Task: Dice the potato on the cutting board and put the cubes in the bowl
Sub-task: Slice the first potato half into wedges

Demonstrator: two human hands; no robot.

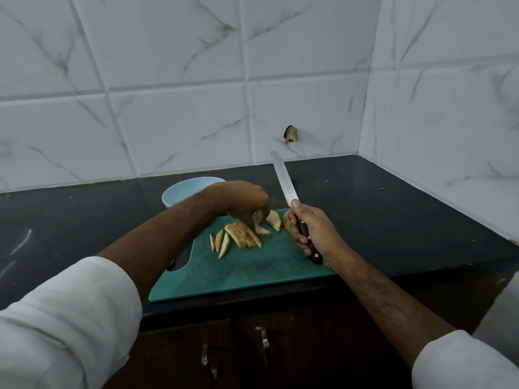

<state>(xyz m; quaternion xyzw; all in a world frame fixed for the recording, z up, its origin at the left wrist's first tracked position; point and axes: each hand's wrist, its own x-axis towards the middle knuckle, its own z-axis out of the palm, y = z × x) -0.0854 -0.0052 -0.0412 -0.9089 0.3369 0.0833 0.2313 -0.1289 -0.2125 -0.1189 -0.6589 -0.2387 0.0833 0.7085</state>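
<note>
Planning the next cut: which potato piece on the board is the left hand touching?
The wedge under the left hand fingertips, right of the fanned slices; loose sticks lie untouched farther left.

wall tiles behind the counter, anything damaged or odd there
Yes. One wall tile has a ragged broken hole just above the counter, dark and brownish inside, beyond the knife tip. Nothing else on the tiling stands out.

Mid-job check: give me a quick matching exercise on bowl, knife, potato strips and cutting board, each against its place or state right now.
1. bowl
2. knife
3. potato strips
4. cutting board

A. lying cut on the board
B. gripped by the right hand, blade raised
C. green, at the counter's front edge
D. light blue, behind the left hand

Pairs: 1-D, 2-B, 3-A, 4-C
</note>
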